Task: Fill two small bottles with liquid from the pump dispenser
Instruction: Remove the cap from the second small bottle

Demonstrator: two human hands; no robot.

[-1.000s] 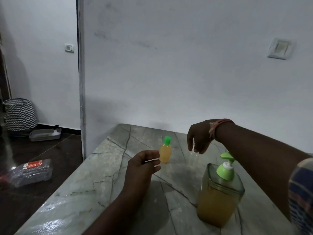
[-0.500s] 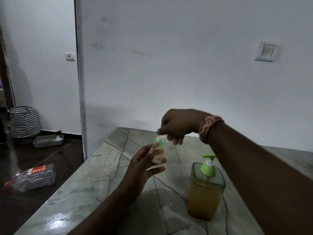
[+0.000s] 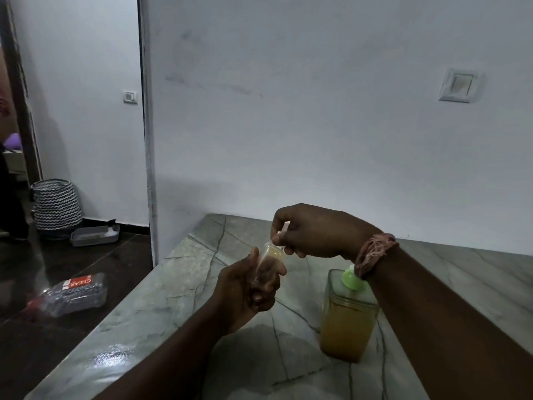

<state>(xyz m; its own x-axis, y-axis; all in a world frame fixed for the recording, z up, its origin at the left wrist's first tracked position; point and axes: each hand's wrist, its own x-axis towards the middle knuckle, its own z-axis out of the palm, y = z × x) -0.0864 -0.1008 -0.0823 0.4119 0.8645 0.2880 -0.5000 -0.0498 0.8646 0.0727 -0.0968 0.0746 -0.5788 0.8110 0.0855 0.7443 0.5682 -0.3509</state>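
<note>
My left hand [image 3: 245,290] is wrapped around a small clear bottle [image 3: 272,255], holding it tilted above the marble table [image 3: 178,298]. My right hand [image 3: 311,229] is pinched right at the bottle's mouth, with a small pale piece, apparently the cap, between its fingertips. The pump dispenser [image 3: 346,324], a clear square jar of orange-yellow liquid, stands on the table at the right. Its green pump head [image 3: 350,280] is partly hidden by my right wrist. I see no second small bottle; the hands cover the spot behind them.
The table runs back to a white wall. Its left edge drops to a dark floor with a crushed clear plastic bottle [image 3: 72,293], a grey tray [image 3: 95,235] and a zigzag-patterned basket [image 3: 56,204].
My right hand swung left from above the dispenser onto the bottle's top. My left hand lifted the bottle to meet it. The green-capped bottle on the table is out of sight.
</note>
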